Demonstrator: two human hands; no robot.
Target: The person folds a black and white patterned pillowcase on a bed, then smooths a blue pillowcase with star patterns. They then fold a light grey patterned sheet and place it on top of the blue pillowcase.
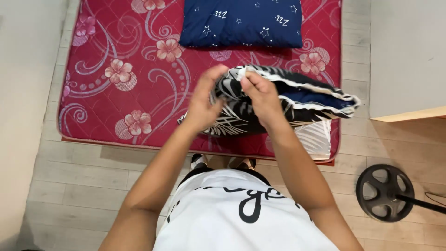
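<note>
Down from above, the view looks over a person's chest in a white shirt with black lettering (237,218), standing on a pale wood-plank floor (79,186) at the lower edge of a crimson quilted mattress with pink flowers and white swirls (116,79).

Going from left to right: the left half of the mattress lies bare. At centre frame, the left hand (203,104) is raised, its grip pinched on the near edge of a black pillow printed with white leaf shapes (260,107). Just beside it, the right hand (261,95) has its grip clenched on the same edge, thumb and fingers gathering the cloth. Both hands hold the pillow up off the mattress, so that it hangs roughly level and stretches toward the right; at its far right end a white-edged opening shows a dark blue inside (320,98), which suggests a cover around an inner cushion.

At upper centre, a navy pillow with small white stars (241,21) lies flat at the mattress head. At the lower right, a round black wheel-like base on a dark rod (384,191) rests on the floor.
</note>
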